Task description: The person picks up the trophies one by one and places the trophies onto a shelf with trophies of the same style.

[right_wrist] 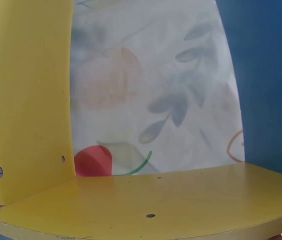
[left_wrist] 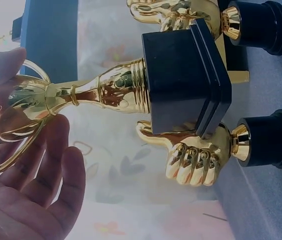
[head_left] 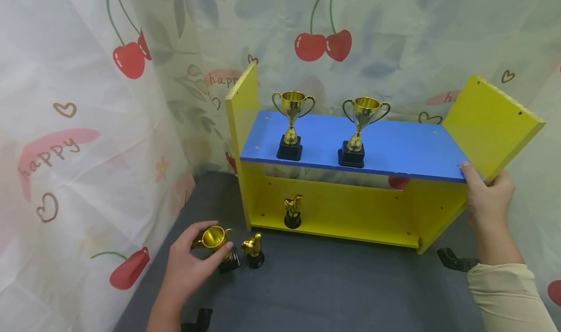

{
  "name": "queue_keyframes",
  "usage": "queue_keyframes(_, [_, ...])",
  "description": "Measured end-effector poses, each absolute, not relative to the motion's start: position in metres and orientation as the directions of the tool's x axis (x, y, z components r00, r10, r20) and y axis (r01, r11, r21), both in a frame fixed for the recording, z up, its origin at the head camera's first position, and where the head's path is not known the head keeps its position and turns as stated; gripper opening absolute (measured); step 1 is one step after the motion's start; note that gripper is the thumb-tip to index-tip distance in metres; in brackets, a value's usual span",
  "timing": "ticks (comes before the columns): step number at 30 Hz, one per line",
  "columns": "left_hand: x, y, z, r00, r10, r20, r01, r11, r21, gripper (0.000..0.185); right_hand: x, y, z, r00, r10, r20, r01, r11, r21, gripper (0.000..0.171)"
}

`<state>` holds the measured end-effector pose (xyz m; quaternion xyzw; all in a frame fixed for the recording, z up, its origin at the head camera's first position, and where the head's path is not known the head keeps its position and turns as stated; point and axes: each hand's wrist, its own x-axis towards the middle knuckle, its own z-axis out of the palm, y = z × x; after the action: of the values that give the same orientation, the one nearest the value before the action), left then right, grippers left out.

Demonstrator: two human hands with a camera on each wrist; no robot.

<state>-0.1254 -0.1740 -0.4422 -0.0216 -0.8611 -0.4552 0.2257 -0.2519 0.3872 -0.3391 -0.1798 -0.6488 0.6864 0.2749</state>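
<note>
My left hand holds a gold trophy cup by its bowl, thumb and fingers around it. In the left wrist view the cup's black square base appears raised off the cloth. Just right of it, a gold thumbs-up trophy stands on the dark cloth. My right hand grips the right side of a yellow and blue shelf, its thumb at the blue board's edge. Two gold trophy cups stand on the blue board, a left one and a right one. Another thumbs-up trophy occupies the yellow bottom board.
Dark grey cloth covers the table. Fabric printed with cherries hangs behind and at the left. Yellow side panels rise above the blue board at both ends. A black object lies by my right wrist.
</note>
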Motion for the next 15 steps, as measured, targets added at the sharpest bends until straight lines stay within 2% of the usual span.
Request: queue_keyframes(15, [-0.1253,-0.1700,-0.4399,-0.904,-0.192,0.383,0.225,0.547,0.806,0.060,-0.2519,0.3864,-0.3392,-0.783,0.615,0.097,-0.121,0.002,-0.993,0.028])
